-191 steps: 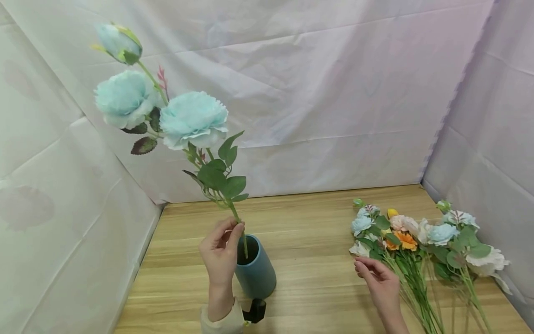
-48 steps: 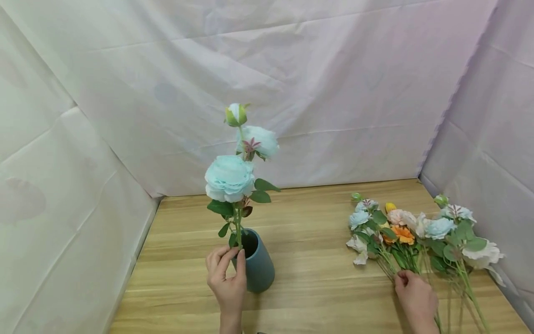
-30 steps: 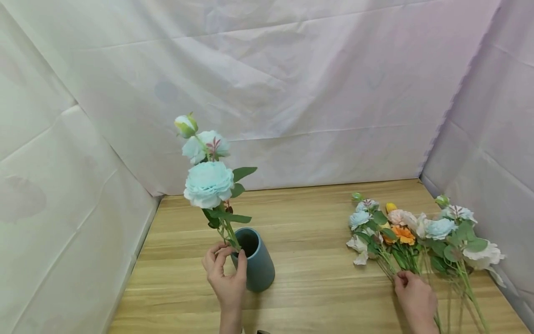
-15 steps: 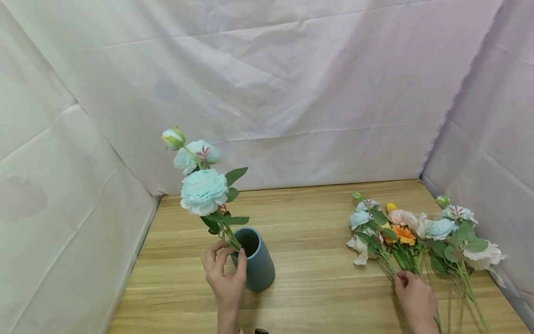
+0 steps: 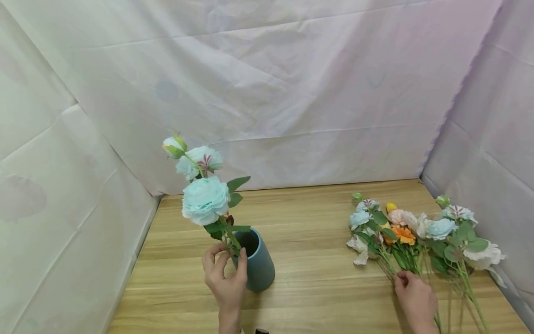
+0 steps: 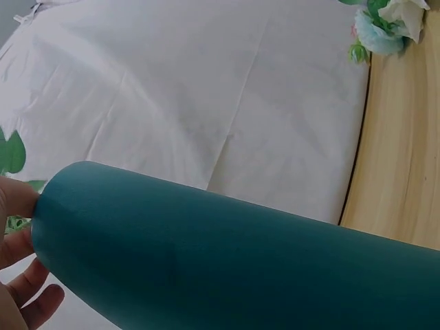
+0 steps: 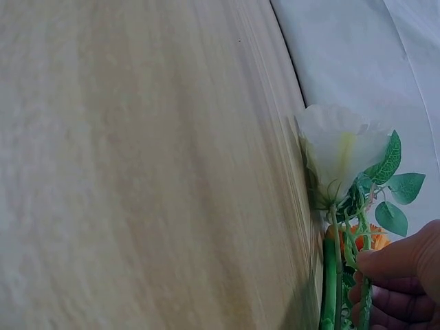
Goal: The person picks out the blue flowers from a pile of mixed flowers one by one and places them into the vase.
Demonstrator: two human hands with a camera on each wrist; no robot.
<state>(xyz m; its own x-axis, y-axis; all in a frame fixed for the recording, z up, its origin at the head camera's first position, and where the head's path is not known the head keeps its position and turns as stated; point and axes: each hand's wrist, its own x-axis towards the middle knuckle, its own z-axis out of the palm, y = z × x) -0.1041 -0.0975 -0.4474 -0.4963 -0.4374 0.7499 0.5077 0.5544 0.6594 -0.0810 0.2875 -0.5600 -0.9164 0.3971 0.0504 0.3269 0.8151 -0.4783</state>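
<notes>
My left hand [image 5: 226,283] pinches the green stem of an artificial blue peony spray [image 5: 206,200] at the mouth of a blue-grey vase [image 5: 261,269]. The spray leans left, its two blooms and bud above the rim; its lower stem is hidden. In the left wrist view, fingers [image 6: 24,240] lie at the rim of the vase, which fills the lower part. My right hand [image 5: 416,297] pinches a green stem among the artificial flowers lying on the right. In the right wrist view, its thumb [image 7: 392,258] presses that stem below a white bloom [image 7: 344,155].
The flower pile holds an orange bloom [image 5: 404,235], a yellow bud [image 5: 390,207], pale blue blooms and a second spray with a white bloom [image 5: 484,254] at far right. All lie on a wooden table [image 5: 308,241]. White cloth [image 5: 292,93] stands behind and at both sides.
The blue peony spray has come down from high above the vase, tipped left and sunk slightly further. My right hand moved from beside the pile onto a stem and has stayed there.
</notes>
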